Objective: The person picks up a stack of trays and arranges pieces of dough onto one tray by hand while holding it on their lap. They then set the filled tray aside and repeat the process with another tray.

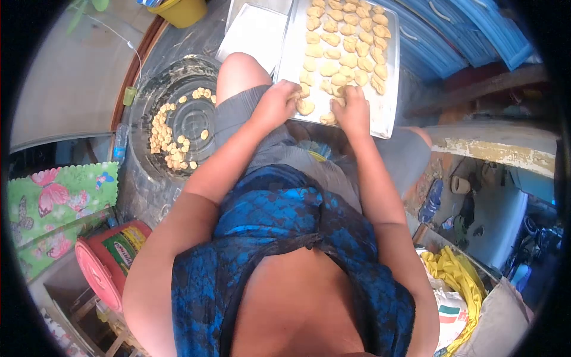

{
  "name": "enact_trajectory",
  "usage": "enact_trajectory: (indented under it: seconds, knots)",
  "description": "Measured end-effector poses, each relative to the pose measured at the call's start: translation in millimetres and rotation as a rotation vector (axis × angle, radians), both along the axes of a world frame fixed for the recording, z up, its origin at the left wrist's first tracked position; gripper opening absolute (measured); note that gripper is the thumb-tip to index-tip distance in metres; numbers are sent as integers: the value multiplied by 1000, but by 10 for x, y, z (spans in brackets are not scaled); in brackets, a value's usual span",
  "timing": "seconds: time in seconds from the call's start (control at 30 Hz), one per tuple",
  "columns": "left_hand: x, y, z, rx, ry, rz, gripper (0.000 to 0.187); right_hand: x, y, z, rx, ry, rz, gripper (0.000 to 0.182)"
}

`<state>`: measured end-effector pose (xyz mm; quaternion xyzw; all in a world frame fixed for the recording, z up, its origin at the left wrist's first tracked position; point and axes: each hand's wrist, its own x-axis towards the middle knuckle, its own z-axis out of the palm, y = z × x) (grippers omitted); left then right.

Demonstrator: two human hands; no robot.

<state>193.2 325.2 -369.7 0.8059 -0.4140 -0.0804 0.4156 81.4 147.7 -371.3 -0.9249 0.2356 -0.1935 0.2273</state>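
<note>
A metal baking tray point(386, 113) rests across my lap, lined with rows of small yellowish dough pieces point(348, 60). At its near left edge my left hand point(277, 107) has its fingers curled against a dough piece point(305, 107). My right hand point(355, 111) is bent over the near middle of the tray, thumb and fingers closed round another dough piece point(339, 102). My fingers partly cover both pieces. To the left, a wide dark round basin point(196, 156) holds many smaller dough lumps point(159, 132).
A pale flat tray point(254, 33) lies beyond my left knee, near a yellow bucket point(183, 13). Blue drawers point(428, 35) stand at the far right. A red lidded tub point(101, 262) is at lower left; slippers point(432, 199) lie on the floor at right.
</note>
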Motion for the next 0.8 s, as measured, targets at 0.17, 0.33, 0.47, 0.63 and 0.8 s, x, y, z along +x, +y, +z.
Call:
enact_trajectory:
  seconds: [0.17, 0.33, 0.47, 0.63, 0.8]
  knots:
    - [-29, -41, 84, -84, -65, -60, 26, -54, -133, -38, 334, -195, 18, 25]
    - [-37, -24, 73, -120, -60, 76, 26, -110, -65, 128, 176, 82, 62, 22]
    - [-73, -16, 101, -114, -56, 47, 25, -82, -13, 127, 328, 7, 9, 22]
    - [-424, -129, 172, -14, -111, -160, 21, -90, -147, 129, 261, -262, 16, 24]
    - [-558, -362, 93, 322, -285, -222, 22, -108, -353, 174, 340, -170, -78, 27]
